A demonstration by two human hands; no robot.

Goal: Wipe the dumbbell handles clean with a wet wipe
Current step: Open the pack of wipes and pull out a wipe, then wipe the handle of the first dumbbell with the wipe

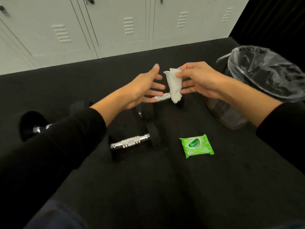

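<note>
**Wipe in right hand above far dumbbell, left hand open**

Right hand (203, 81), centre-right of frame, pinches a white wet wipe (173, 85) between thumb and fingers at its top edge; the wipe hangs down crumpled, lower tip just over the far dumbbell handle (162, 97). Left hand (145, 90), frame centre, is open, fingers spread toward the wipe, holding nothing, not touching it that I can tell. Both forearms in black sleeves.

Three dumbbells on a black floor mat (165, 187): far one under the hands, mostly hidden; near one with chrome handle (130, 142) lower centre, fully exposed; a third (35, 128) at left, partly behind the left sleeve. Green wipes pack (196, 146) lies flat right of the near dumbbell, apart from it. Mesh bin with plastic liner (257, 76) at right edge. Grey lockers (115, 27) across the top.

Handling judgement: wipe is limp, light, damp, likely to bunch up, so best spread over the palm and wrapped around the bar. Handles look hard, knurled and ringed, so grip is decent; the dumbbell is heavy and may roll, so steadying a rubber end with the free hand makes sense.
</note>
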